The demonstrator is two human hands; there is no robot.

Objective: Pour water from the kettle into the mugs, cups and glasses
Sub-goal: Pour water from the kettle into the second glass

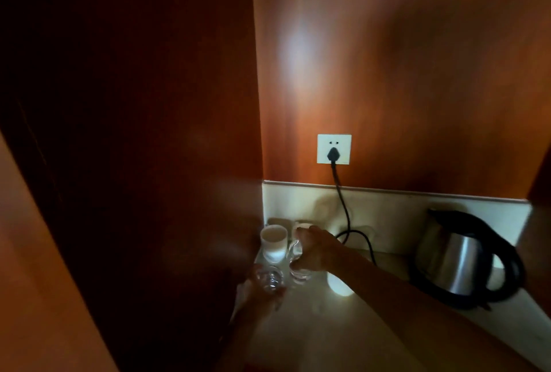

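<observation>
A steel kettle with a black handle and lid stands on its base at the right of the pale counter. My right hand reaches across and is closed around a clear glass at the back left corner. My left hand holds a second clear glass just in front, seen dimly. A white mug stands behind them against the wall. Another white cup sits partly hidden under my right forearm.
A black cord runs from a white wall socket down to the counter behind the cups. Dark wooden panels close in the left side and back. The scene is dim.
</observation>
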